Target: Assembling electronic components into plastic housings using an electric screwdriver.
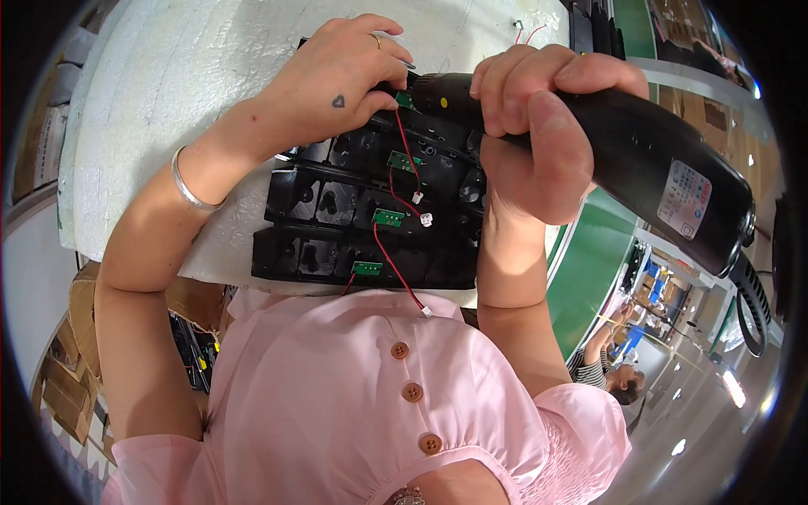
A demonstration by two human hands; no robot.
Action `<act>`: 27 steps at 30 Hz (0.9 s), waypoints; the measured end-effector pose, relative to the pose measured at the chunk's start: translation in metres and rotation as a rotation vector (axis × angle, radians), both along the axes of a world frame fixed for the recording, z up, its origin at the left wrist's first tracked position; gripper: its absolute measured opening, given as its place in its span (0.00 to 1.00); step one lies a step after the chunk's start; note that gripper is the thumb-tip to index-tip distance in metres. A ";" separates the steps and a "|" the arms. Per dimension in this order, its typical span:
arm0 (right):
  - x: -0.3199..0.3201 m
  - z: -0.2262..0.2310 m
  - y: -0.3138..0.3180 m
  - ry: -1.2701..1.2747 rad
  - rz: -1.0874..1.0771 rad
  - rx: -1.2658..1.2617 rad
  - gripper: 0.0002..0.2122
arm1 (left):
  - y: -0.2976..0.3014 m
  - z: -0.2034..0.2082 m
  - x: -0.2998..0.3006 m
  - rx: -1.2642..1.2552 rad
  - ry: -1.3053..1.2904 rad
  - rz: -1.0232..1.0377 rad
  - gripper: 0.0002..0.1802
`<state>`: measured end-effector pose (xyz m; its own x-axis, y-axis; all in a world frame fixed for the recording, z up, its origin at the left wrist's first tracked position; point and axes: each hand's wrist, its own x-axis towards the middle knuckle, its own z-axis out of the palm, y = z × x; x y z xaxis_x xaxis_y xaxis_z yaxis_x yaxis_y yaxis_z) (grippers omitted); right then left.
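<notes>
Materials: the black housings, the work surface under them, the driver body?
Black housings: likely moulded plastic, semi-gloss, ribbed. White work surface: looks like foam sheet, matte, pebbled grain. Electric screwdriver: probably smooth black plastic, soft sheen, in right hand.

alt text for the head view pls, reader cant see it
The right hand grips a black electric screwdriver over black plastic parts with small green circuit boards and red wires, steadied by the left hand on white foam.

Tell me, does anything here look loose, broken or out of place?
Nothing looks damaged. The red wires on the black plastic housings end in unplugged white connectors, dangling free beside the small green boards.
</notes>
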<state>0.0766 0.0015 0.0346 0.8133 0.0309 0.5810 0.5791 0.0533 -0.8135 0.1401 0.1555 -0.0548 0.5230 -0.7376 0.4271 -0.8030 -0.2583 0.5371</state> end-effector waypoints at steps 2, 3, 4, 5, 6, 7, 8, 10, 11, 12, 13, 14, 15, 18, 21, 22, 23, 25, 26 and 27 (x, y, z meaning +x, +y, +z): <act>0.001 0.001 -0.001 -0.004 0.038 -0.003 0.13 | 0.000 -0.001 0.001 -0.007 -0.013 -0.012 0.09; -0.002 0.003 -0.005 -0.004 0.025 -0.006 0.13 | 0.000 -0.001 0.002 -0.004 -0.023 -0.023 0.09; -0.006 0.008 -0.012 -0.009 0.013 0.040 0.14 | 0.001 -0.001 0.003 -0.003 -0.031 -0.037 0.09; -0.010 0.014 -0.022 -0.015 -0.006 0.081 0.15 | 0.001 0.002 0.007 -0.011 -0.031 -0.063 0.09; -0.021 0.022 -0.035 -0.014 -0.050 0.115 0.16 | -0.001 0.007 0.008 0.002 -0.047 -0.089 0.09; -0.033 0.033 -0.050 0.052 -0.035 0.179 0.14 | -0.003 0.010 0.011 0.012 -0.063 -0.121 0.09; -0.049 0.042 -0.061 0.098 -0.083 0.216 0.14 | 0.000 0.012 0.010 0.033 -0.065 -0.122 0.09; -0.077 0.050 -0.081 0.153 -0.234 0.204 0.14 | 0.003 0.010 0.013 0.058 -0.059 -0.126 0.09; -0.094 0.052 -0.089 0.173 -0.332 0.196 0.14 | 0.003 0.013 0.014 0.061 -0.051 -0.131 0.10; -0.107 0.047 -0.096 0.201 -0.382 0.178 0.13 | 0.003 0.011 0.015 0.081 -0.013 -0.136 0.10; -0.122 0.040 -0.104 0.228 -0.430 0.161 0.13 | 0.000 0.005 0.017 0.103 0.024 -0.139 0.10; -0.142 0.034 -0.109 0.251 -0.507 0.175 0.13 | 0.001 -0.001 0.021 0.091 0.054 -0.177 0.11; -0.154 0.029 -0.109 0.257 -0.565 0.191 0.12 | 0.003 0.003 0.022 0.097 0.048 -0.196 0.11; -0.176 0.016 -0.105 0.281 -0.722 0.154 0.12 | 0.003 0.014 0.022 0.097 0.125 -0.157 0.15; -0.192 0.005 -0.115 0.268 -0.715 0.258 0.11 | 0.000 0.021 0.019 0.112 0.157 -0.095 0.15; -0.196 0.003 -0.118 0.266 -0.714 0.248 0.11 | -0.003 0.023 0.014 0.100 0.175 -0.080 0.14; -0.197 0.000 -0.118 0.262 -0.710 0.242 0.12 | -0.005 0.027 0.013 0.105 0.169 -0.081 0.14; -0.192 -0.001 -0.113 0.237 -0.707 0.284 0.12 | -0.009 0.038 0.008 0.105 0.021 -0.167 0.13; -0.194 0.007 -0.111 0.213 -0.726 0.304 0.12 | -0.019 0.046 0.003 0.092 0.018 -0.179 0.13; -0.189 0.006 -0.110 0.212 -0.700 0.313 0.12 | -0.022 0.054 -0.006 0.097 0.020 -0.209 0.12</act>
<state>-0.1125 -0.1086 0.0406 0.6778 -0.6674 0.3085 0.3969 -0.0211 -0.9176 0.1342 0.1337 -0.0005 0.3623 -0.8676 0.3405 -0.8341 -0.1388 0.5339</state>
